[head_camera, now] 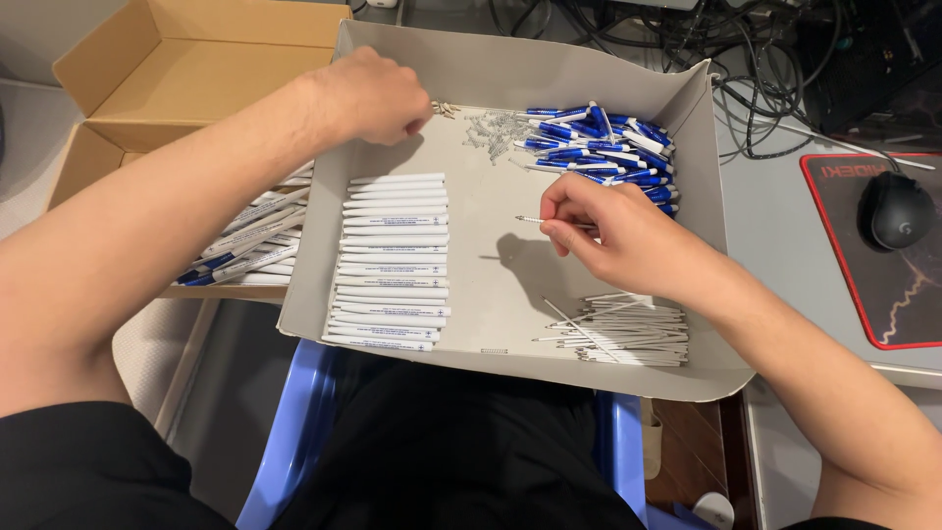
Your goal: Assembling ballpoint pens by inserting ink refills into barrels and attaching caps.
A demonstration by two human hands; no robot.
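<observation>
From the head camera, the person is sitting with a shallow grey cardboard tray (510, 74) resting across the lap, above a blue plastic seat (294, 432). The right hand (613, 231) is hovering over the middle of the tray, its thumb and forefinger pinching together on a thin ink refill (530, 220) that is pointing leftward, clear of the tray floor by the look of its shadow. The left hand (378, 93) is reaching to the tray's far left corner, its fingers curling closed at a small heap of metal springs (491, 126); whether it is gripping any of them cannot be told. Blue-and-white pen tops (608, 147) are lying piled in the far right corner, just beyond the right hand. White pen barrels (392, 260) are lying in a neat column on the tray's left side, and a bundle of spare refills (628, 334) is lying at the near right. Left of the tray, an open brown carton (177, 69) is holding finished pens (250, 245). On the worktop (785, 226) at right, a black mouse (898, 211) is sitting on a red-edged mat (883, 294).
</observation>
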